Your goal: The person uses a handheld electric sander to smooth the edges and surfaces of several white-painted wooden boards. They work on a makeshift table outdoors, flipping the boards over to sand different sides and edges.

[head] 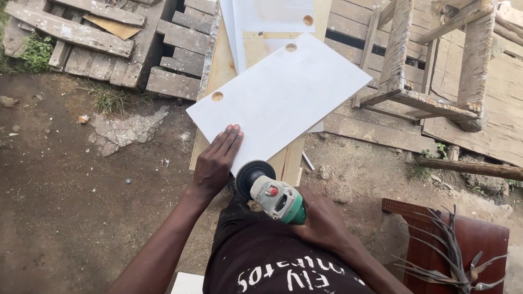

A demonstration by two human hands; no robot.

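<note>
A white rectangular board (pixel 283 92) with two round holes along one edge lies tilted across a long wooden plank (pixel 220 71). My left hand (pixel 216 161) rests flat on the board's near corner, fingers together. My right hand (pixel 321 220) grips a green and grey angle grinder (pixel 275 196). Its black disc guard (pixel 251 173) sits at the board's near edge, just right of my left hand.
More white boards (pixel 272 16) with a hole lie further along the plank. Stacked weathered planks (pixel 109 38) are at the upper left. A rough wooden stool frame (pixel 430 60) stands at the upper right. A dark red board with a dry plant (pixel 452 250) is at the lower right. Bare dirt surrounds.
</note>
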